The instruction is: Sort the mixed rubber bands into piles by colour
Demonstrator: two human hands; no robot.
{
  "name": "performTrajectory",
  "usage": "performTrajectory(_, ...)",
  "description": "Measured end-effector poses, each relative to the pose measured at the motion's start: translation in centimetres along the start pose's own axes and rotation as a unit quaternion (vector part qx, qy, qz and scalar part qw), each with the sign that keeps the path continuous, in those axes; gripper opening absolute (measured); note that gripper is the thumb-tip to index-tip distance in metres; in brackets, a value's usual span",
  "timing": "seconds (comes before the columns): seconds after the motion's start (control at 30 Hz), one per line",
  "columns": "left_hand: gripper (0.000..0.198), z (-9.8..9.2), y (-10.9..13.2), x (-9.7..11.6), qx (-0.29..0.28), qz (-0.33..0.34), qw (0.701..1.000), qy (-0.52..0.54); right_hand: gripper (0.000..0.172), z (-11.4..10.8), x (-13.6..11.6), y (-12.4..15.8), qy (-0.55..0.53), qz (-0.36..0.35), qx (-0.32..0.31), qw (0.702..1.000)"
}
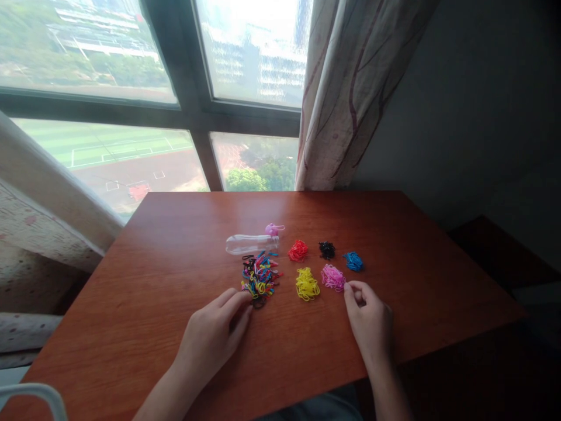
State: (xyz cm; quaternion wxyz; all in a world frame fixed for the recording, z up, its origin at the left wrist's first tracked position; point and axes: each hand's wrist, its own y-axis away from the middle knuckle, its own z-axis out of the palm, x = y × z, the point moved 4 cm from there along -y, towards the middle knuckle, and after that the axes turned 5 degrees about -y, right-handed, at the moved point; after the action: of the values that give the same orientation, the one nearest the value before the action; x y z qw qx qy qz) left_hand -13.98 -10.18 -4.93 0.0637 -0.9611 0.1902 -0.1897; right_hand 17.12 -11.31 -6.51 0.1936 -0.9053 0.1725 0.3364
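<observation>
On the brown table [175, 280] lies a mixed pile of small coloured rubber bands [262, 275]. My left hand [219, 327] touches its lower left edge, thumb and fingers close together; what lies between the fingertips is too small to tell. At the right edge of a pink band pile [332, 277], my right hand [369, 316] has its fingers pinched, and anything in the pinch is hidden. Separate piles of yellow [307, 285], red [298, 251], black [326, 250] and blue bands [353, 261] lie around the pink one.
Behind the mixed pile, a clear plastic bottle [252, 244] lies on its side, with a pink piece [274, 229] by its right end. A window and a curtain [346, 88] stand beyond the table's far edge. A white curved object [37, 393] is at the lower left.
</observation>
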Motion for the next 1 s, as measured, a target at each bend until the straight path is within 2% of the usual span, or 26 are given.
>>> performTrajectory(0.17, 0.016, 0.1, 0.1, 0.0, 0.003, 0.004, 1.000, 0.006, 0.031, -0.2, -0.1, 0.2, -0.019, 0.002, 0.005, 1.000)
performTrajectory(0.3, 0.016, 0.1, 0.2, 0.1, 0.000, 0.000, 1.000, 0.007, 0.029, 0.3, -1.9, 1.2, -0.061, -0.033, -0.005, 0.998)
performTrajectory(0.47, 0.016, 0.2, 0.1, -0.1, -0.003, -0.009, 1.000, 0.002, 0.022, 3.2, -6.1, 3.9, -0.136, -0.103, -0.098, 0.981)
performTrajectory(0.57, 0.016, 0.3, 0.0, -0.2, -0.002, -0.015, 1.000, -0.001, 0.021, 5.0, -8.4, 5.6, -0.144, -0.137, -0.163, 0.966)
performTrajectory(0.67, 0.017, 0.4, 0.0, -0.3, -0.004, -0.016, 1.000, -0.001, 0.017, 6.0, -9.9, 6.4, -0.138, -0.166, -0.196, 0.956)
performTrajectory(1.0, 0.019, 0.2, -0.1, -0.2, -0.005, -0.006, 1.000, -0.023, 0.015, 6.4, -10.2, 6.9, -0.108, -0.203, -0.212, 0.950)
